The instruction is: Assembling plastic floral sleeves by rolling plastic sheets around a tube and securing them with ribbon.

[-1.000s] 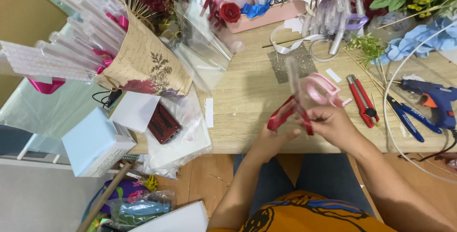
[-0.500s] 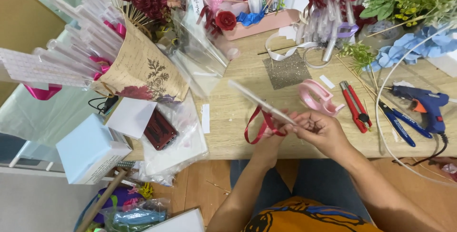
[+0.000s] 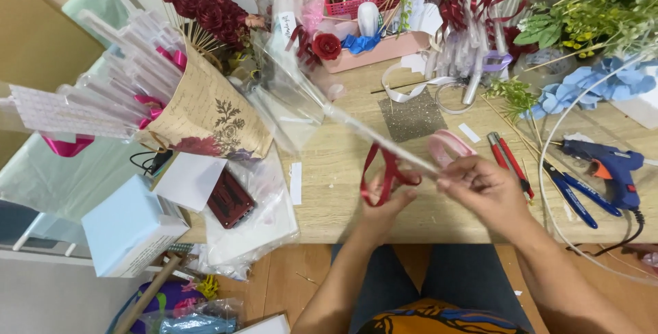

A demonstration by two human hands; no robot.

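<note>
The person's left hand [image 3: 384,200] now grips a pair of red-handled scissors [image 3: 381,173], fingers curled through and around the loops, with the handles hanging over the front part of the tabletop [image 3: 329,197]. The right hand [image 3: 480,186] pinches the near end of a long, thin stem wrapped in clear film [image 3: 370,135] between thumb and fingertips. That stem runs up and to the left, ending in a clear cellophane sleeve [image 3: 288,94] that rises beside the paper-wrapped bouquet [image 3: 205,118].

A second ago the stem stood nearly upright between the two hands, with the pink roll of ribbon [image 3: 449,147] close against the right hand. Half a second ago it had tipped to a slant. Now it lies almost flat across the work area, pointing away to the left, and the pink roll rests on the tabletop just behind the right hand, apart from the fingers. The scissors have stayed in the left hand throughout, but now sit right at the stem's near end, the blades hidden where they meet it, so whether they are closed on it cannot be told.

Judging from this, the stem has been laid down and drawn out for trimming or wrapping at its lower end.

To the right lie red-handled pliers [image 3: 510,162], blue-handled cutters [image 3: 572,193] and a blue glue gun [image 3: 610,166], all untouched.
</note>
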